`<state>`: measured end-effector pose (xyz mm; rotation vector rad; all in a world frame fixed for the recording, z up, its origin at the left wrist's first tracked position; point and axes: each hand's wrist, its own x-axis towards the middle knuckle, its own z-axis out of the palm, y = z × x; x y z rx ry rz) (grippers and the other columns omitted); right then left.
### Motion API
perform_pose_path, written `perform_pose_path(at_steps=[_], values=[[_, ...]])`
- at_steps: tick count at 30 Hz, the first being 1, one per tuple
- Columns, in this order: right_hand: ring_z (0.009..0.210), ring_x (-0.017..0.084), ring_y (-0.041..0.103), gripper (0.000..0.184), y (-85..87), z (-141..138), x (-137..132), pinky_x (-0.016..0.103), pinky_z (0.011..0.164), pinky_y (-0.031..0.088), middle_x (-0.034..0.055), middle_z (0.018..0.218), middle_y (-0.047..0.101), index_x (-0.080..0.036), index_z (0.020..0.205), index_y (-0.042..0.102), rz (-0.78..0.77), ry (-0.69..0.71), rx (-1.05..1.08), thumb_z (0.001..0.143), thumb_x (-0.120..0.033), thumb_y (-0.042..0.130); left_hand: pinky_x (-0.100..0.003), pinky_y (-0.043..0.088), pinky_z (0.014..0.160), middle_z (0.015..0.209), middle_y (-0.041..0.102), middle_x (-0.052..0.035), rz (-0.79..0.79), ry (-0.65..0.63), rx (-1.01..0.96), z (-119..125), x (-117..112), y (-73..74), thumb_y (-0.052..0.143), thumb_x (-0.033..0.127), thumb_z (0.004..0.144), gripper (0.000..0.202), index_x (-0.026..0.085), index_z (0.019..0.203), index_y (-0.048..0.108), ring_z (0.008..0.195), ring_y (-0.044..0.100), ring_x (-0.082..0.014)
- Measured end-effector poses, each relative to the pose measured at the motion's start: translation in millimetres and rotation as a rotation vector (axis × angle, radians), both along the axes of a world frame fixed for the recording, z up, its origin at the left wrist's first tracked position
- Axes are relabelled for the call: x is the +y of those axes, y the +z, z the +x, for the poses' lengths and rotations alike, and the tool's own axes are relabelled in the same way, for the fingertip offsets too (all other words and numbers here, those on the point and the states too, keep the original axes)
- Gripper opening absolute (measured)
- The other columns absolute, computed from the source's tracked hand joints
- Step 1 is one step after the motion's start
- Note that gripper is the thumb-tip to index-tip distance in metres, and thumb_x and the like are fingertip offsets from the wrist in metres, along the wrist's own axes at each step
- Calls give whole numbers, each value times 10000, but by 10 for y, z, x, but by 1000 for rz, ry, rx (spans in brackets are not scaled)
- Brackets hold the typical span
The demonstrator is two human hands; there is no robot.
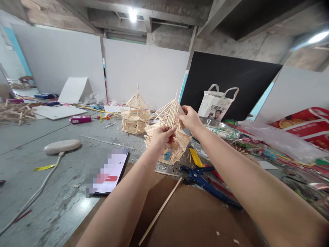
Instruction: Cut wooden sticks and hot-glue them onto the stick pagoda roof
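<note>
Both my hands are at a cone-shaped roof of thin wooden sticks (168, 111), with one stick rising from its peak. My left hand (163, 134) pinches its lower front edge, and the fingers of my right hand (189, 118) close on its right side. Directly below is a wider model base of wooden sticks (177, 148), partly covered by my hands; I cannot tell whether the roof touches it. A finished-looking stick pavilion (136, 115) with a pointed roof stands just behind, to the left.
Blue-handled cutters (205, 185) and a loose wooden strip (160, 211) lie in front, the strip on a brown board (203, 219). Left are a phone (110, 175) and a white corded device (62, 146). A metal tray (226, 132) and tote bag (217, 103) stand right.
</note>
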<state>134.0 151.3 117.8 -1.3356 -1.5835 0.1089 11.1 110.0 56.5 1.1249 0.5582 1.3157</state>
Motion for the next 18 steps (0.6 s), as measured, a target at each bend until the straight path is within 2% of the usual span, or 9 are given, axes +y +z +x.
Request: perform_pose_path(at_steps=[12,18], values=[[958,219,522,385,-22,27,14,411,828,411,78,976,581,-162,941,534,33,59,27,635,-391,577,-156,308,348,519,527,28,-42,25,-3,10,-17,29,614,311,652,227,134,622,474,356,429,-31],[969,214,517,372,-21,36,12,419,862,385,72,997,579,-167,953,539,22,56,31,638,-362,573,-152,318,355,544,542,26,-110,-22,-45,0,-17,39,633,299,637,224,133,635,484,363,441,-27]])
